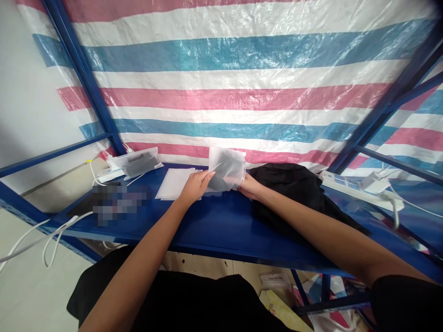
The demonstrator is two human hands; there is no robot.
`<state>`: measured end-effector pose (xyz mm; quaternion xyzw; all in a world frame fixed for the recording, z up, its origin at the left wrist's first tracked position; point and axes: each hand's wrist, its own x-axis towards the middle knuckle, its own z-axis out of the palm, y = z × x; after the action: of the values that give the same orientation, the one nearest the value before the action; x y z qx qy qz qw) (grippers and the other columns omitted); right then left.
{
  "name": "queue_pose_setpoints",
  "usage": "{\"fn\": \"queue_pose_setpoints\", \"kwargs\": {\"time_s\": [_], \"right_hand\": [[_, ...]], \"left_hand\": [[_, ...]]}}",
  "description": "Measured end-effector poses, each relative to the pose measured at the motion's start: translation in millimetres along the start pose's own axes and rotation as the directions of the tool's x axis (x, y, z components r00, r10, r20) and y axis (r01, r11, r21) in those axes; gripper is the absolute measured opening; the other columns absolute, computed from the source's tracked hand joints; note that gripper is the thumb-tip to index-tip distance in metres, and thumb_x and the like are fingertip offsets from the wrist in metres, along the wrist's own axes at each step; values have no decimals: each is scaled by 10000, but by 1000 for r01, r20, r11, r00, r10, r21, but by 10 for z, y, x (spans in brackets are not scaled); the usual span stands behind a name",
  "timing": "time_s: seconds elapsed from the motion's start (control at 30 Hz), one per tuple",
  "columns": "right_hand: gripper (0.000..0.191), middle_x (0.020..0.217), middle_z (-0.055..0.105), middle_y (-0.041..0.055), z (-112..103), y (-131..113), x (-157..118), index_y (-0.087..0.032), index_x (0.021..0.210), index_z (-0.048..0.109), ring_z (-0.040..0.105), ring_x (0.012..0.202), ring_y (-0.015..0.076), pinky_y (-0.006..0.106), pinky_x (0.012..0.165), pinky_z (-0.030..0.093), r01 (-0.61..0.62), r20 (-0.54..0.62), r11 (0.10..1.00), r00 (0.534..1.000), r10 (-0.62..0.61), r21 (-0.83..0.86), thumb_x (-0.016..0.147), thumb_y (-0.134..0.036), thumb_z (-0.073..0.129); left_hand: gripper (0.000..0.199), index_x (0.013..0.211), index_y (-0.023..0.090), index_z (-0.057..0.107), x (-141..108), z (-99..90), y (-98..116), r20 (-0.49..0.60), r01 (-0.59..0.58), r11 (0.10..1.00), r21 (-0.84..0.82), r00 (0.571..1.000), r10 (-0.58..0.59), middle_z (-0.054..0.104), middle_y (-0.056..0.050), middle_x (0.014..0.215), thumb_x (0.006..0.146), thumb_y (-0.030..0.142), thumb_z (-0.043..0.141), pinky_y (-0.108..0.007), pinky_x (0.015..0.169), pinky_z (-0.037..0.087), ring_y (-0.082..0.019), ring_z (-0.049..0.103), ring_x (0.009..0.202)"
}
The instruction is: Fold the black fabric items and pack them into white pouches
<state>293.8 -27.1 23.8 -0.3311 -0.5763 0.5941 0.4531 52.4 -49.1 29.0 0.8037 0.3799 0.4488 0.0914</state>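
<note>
A translucent frosted plastic bag with something dark inside is held up over the blue shelf. My left hand grips its left edge, thumb on the front. My right hand holds the lower right corner, its fingers partly hidden behind the bag. What the dark content is, I cannot make out. Left of the bag, behind my left hand, lies a small stack of whitish flat sheets or bags. Black cloth is bunched on the shelf beside my right hand.
A white power strip with plugs lies at the right. At the back left, another frosted bag with dark contents leans near a second power strip. White cables hang over the left edge. Striped plastic sheeting covers the back.
</note>
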Motion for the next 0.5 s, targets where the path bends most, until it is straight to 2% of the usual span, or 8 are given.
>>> {"fn": "queue_pose_setpoints", "kwargs": {"time_s": [0.13, 0.23, 0.37, 0.5], "right_hand": [[439, 934, 848, 40, -54, 61, 64, -224, 979, 820, 789, 861, 251, 399, 844, 658, 92, -74, 989, 994, -83, 118, 593, -299, 1015], [431, 1027, 859, 26, -62, 80, 88, -244, 1031, 820, 794, 950, 240, 396, 939, 638, 152, -91, 979, 986, -140, 139, 635, -304, 979], [366, 1031, 853, 16, -18, 49, 79, -247, 1007, 814, 781, 953, 230, 370, 929, 627, 181, -122, 972, 979, -163, 151, 670, -307, 945], [270, 934, 837, 29, 29, 7, 65, -231, 930, 786, 767, 861, 254, 398, 845, 639, 137, -165, 975, 980, -108, 176, 697, -333, 878]], "left_hand": [[479, 729, 212, 530, 13, -56, -64, -85, 83, 996, -28, 993, -85, 436, 31, 630, 1115, 489, 467, -300, 633, 308, -147, 424, 617], [494, 704, 213, 483, 19, -94, -101, -146, 149, 986, -77, 976, -159, 364, 41, 637, 1081, 528, 534, -290, 620, 287, -137, 381, 621], [478, 719, 217, 474, 36, -99, -123, -172, 165, 982, -89, 969, -178, 396, 41, 650, 1074, 531, 541, -288, 632, 303, -141, 410, 636], [417, 809, 214, 599, 55, -103, -130, -181, 170, 984, -53, 967, -177, 522, 31, 672, 1087, 515, 522, -285, 653, 362, -154, 500, 644]]}}
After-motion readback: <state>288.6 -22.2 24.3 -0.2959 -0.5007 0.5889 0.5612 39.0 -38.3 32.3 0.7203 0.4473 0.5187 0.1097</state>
